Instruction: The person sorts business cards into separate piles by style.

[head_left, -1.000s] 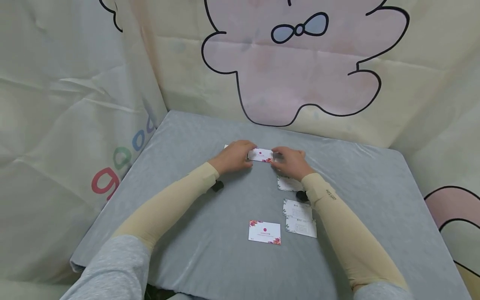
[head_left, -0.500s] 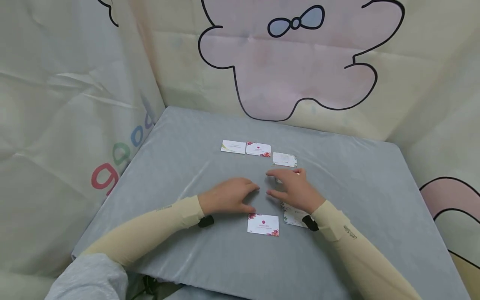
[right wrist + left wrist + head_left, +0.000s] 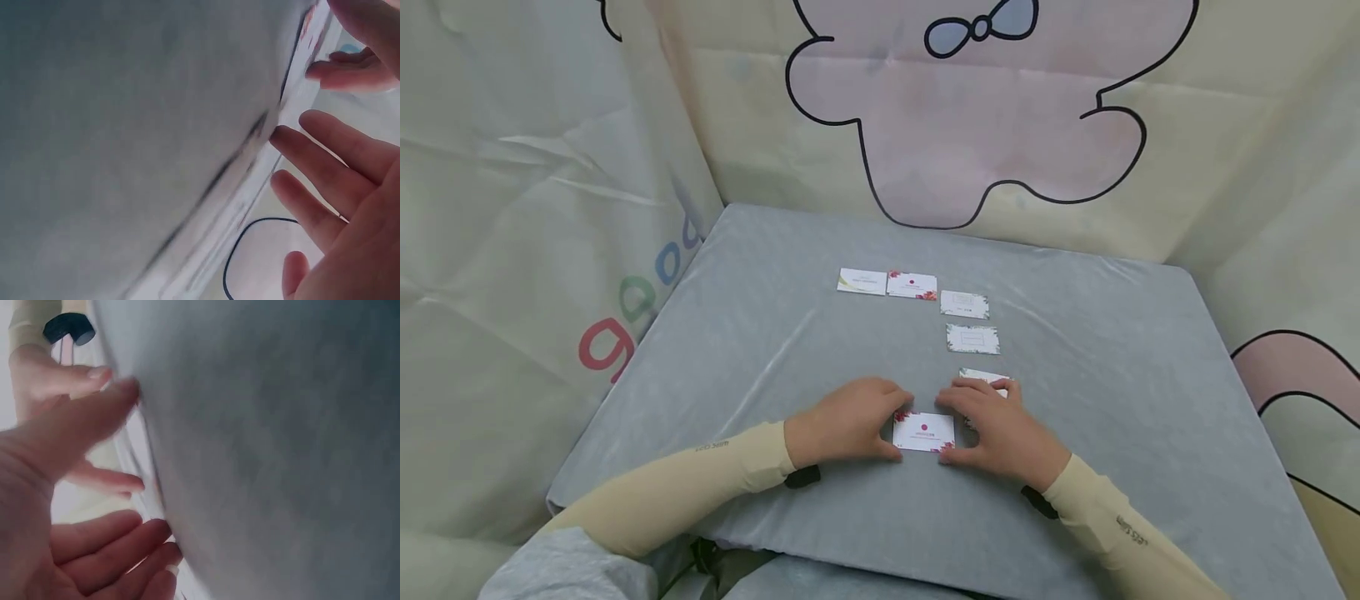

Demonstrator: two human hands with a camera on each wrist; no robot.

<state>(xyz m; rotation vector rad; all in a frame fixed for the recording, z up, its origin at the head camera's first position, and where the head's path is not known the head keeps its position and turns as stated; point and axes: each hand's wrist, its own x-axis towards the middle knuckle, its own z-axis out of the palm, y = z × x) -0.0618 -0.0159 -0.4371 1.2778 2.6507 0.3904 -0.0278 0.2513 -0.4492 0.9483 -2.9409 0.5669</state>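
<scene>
Reaches nearer than half a second ago with left hand (image 3: 847, 422) and right hand (image 3: 1006, 432), to either end of the red-flowered card (image 3: 923, 432), lying flat on grey cloth (image 3: 827, 350), nearer than the leaf-edged cards (image 3: 972, 339). Keeps fingers spread, clenching nothing; cannot tell of contact with the edges. Seems light, thin, stiff, easily creased, likely to slide; best pinched by the short edges. Backs onto cartoon-printed drape (image 3: 1000, 100) beyond soft, faintly streaked nap.

Smooth paper card (image 3: 923, 432), velvety cloth (image 3: 1112, 375)
</scene>
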